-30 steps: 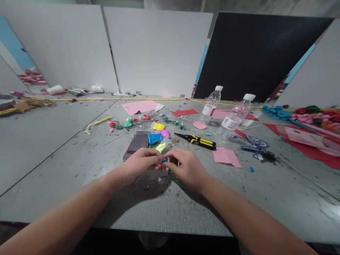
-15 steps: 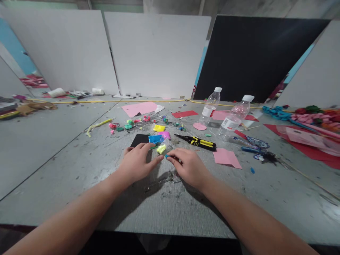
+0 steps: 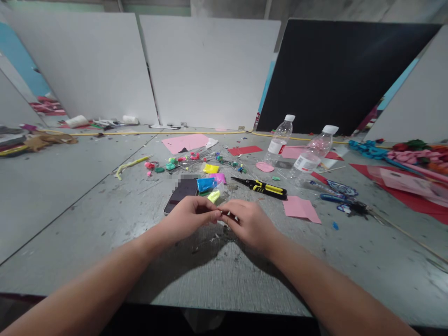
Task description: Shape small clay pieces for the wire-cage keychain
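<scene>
My left hand (image 3: 191, 215) and my right hand (image 3: 250, 224) meet fingertip to fingertip just above the table, both closed in a pinch. The small blue piece of clay seen in my right fingers a moment ago is now hidden between the fingertips. Just beyond them lie a light yellow lump of clay (image 3: 213, 196), a blue clay packet (image 3: 206, 185), a magenta packet (image 3: 219, 178) and a yellow packet (image 3: 211, 168). A phone (image 3: 180, 195) lies flat beside my left hand. Pliers with yellow-and-black handles (image 3: 269, 189) rest beyond my right hand.
Two plastic bottles (image 3: 279, 140) (image 3: 308, 158) stand at the right. A pink paper square (image 3: 301, 208) and a blue scrap (image 3: 335, 226) lie near my right forearm. Coloured clay bits on wires (image 3: 171, 163) are strewn behind the packets. Upright boards (image 3: 210, 70) line the back.
My left hand has moved off the phone, and its fingers have closed against my right fingertips. The blue piece has gone out of sight between them. More of the phone shows.
</scene>
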Action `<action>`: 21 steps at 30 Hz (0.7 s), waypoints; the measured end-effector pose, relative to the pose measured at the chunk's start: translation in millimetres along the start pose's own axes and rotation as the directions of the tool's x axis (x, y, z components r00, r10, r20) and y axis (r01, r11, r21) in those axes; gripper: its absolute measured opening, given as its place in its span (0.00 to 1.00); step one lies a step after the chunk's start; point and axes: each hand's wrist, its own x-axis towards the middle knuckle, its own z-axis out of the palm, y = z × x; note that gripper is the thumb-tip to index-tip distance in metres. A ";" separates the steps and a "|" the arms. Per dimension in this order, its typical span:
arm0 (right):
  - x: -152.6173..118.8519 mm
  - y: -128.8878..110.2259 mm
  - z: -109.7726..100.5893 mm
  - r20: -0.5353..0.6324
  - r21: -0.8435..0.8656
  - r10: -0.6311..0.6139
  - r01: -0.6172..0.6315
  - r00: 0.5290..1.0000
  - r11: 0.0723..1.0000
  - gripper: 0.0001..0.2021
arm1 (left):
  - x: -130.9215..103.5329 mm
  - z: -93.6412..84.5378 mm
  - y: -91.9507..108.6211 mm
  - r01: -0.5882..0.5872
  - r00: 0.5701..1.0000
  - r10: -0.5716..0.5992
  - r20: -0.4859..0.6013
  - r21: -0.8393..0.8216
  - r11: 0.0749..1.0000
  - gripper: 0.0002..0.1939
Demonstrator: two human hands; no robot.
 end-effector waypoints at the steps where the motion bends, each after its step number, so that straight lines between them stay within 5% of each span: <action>1: -0.1 0.5 0.2 0.006 -0.004 -0.007 0.007 1.000 1.000 0.08 | 0.4 -0.5 -0.5 0.008 1.000 -0.008 0.002 -0.016 1.000 0.12; 21: 1.5 -3.5 -8.5 -0.060 0.068 -0.010 0.014 0.998 0.998 0.03 | -3.2 1.3 0.7 0.067 0.997 -0.071 -0.009 -0.234 0.970 0.08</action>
